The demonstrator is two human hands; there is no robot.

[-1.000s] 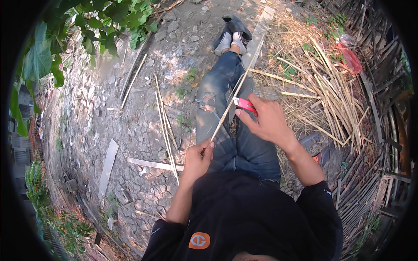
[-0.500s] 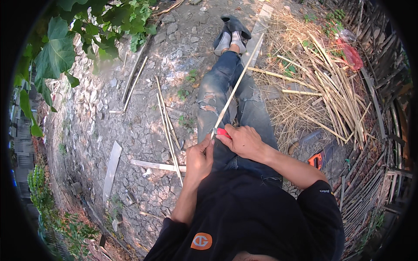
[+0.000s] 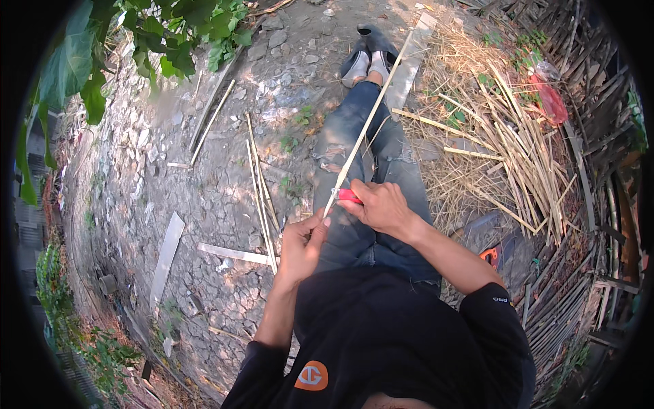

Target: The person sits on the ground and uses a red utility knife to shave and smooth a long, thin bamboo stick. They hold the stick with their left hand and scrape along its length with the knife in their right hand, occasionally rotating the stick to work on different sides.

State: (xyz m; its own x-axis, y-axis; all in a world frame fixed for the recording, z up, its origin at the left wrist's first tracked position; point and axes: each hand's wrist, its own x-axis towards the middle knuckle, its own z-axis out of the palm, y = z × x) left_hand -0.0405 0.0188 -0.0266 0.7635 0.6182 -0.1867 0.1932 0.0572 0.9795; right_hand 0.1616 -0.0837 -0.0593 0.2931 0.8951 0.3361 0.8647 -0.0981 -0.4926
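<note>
A long, pale bamboo strip [image 3: 364,135] slants away from my hands over my outstretched legs, its far end near my shoes. My left hand [image 3: 304,240] pinches the near end between thumb and fingers. Just beyond it, my right hand [image 3: 383,208] is closed round a red-handled knife [image 3: 349,195]. The tool's small metal end lies across the strip, a short gap from my left thumb. My fingers hide most of the handle.
A heap of split strips [image 3: 528,146] lies on straw at the right. Nearer me is an orange-handled saw [image 3: 489,255], partly behind my right arm. Loose strips [image 3: 257,184] and flat boards [image 3: 167,255] lie on the cracked ground at left. Leaves [image 3: 184,41] hang at upper left.
The knife and my right hand have shifted slightly up the strip, a little farther from my left thumb. My left hand still pinches the near end. The whole view has shifted slightly.
</note>
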